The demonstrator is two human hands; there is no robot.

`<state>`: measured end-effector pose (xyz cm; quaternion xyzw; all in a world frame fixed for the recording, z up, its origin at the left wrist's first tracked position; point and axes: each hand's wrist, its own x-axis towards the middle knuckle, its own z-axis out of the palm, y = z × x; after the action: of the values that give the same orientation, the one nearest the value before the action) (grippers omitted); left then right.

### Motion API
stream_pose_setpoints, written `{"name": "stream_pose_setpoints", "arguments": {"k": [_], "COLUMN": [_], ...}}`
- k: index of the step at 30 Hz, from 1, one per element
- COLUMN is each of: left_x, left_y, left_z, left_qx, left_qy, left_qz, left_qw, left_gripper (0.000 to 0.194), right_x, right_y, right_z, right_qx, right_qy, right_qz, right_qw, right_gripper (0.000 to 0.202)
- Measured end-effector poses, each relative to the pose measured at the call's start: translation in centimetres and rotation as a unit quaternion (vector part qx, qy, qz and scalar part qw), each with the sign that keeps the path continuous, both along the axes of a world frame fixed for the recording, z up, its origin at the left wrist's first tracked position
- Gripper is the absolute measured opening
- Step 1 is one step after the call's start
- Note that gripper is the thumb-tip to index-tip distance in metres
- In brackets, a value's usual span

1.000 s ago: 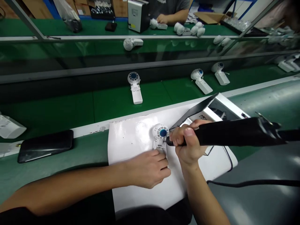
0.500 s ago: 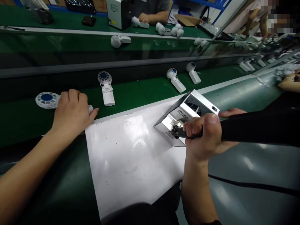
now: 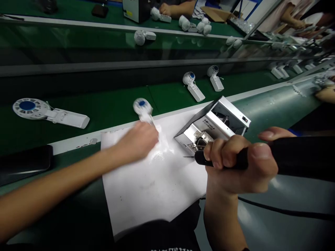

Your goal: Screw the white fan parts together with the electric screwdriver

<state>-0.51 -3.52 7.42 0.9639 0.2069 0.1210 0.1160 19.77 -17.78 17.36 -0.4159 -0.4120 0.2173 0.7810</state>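
Observation:
My left hand (image 3: 142,139), blurred by motion, is closed around the handle of a white handheld fan (image 3: 142,106) with a blue centre. That fan is at the far edge of a white sheet (image 3: 141,184), its round head over the green belt. My right hand (image 3: 240,160) grips a black electric screwdriver (image 3: 300,157), its thin bit pointing left above the sheet. Just behind the bit stands a silver screw feeder (image 3: 209,129) marked 6K Tools. To the left, another white fan (image 3: 69,118) lies on the belt, its handle toward the right.
Two more fans (image 3: 194,87) (image 3: 215,78) lie on the green belt (image 3: 110,104) behind the feeder. A black phone-like slab (image 3: 26,164) rests at left. Bagged fans and a co-worker's hand (image 3: 165,9) are on the upper shelf. A dark cable (image 3: 282,209) runs at lower right.
My left hand has let go of the left fan, leaving it on the belt, and has taken the middle fan toward the sheet. The screwdriver bit has pulled back from the screw feeder.

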Motion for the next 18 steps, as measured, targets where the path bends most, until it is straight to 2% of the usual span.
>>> {"name": "stream_pose_setpoints", "arguments": {"k": [2, 3, 4, 6, 9, 13, 18], "left_x": [1.0, 1.2, 1.4, 1.4, 1.3, 1.4, 1.6], "left_y": [-4.8, -6.6, -8.0, -9.5, -9.8, -9.5, -9.6], "left_z": [-1.7, -2.5, -3.1, -3.6, -3.4, -3.2, -3.5], "left_qx": [0.005, 0.013, 0.022, 0.042, 0.052, 0.054, 0.033], "left_qy": [-0.045, -0.063, -0.08, -0.101, -0.115, -0.126, -0.115], "left_qz": [-0.132, -0.173, -0.205, -0.223, -0.215, -0.209, -0.224], "left_qw": [0.99, 0.983, 0.975, 0.969, 0.969, 0.968, 0.967], "left_gripper": [0.021, 0.018, 0.015, 0.008, 0.006, 0.008, 0.007], "right_x": [-0.6, -1.1, -1.6, -2.7, -3.8, -4.1, -4.3], "right_y": [0.8, 1.4, 1.9, 3.0, 4.2, 5.2, 6.0], "right_z": [-0.3, -0.6, -1.1, -2.1, -3.4, -4.2, -5.7], "right_qx": [0.009, 0.016, 0.022, 0.02, -0.014, -0.03, -0.054], "right_qy": [-0.003, -0.001, 0.003, 0.011, 0.005, -0.013, -0.004], "right_qz": [0.02, 0.028, 0.034, 0.042, 0.042, 0.029, 0.053], "right_qw": [1.0, 0.999, 0.999, 0.999, 0.999, 0.999, 0.997], "right_gripper": [0.009, 0.01, 0.012, 0.016, 0.022, 0.025, 0.029]}}
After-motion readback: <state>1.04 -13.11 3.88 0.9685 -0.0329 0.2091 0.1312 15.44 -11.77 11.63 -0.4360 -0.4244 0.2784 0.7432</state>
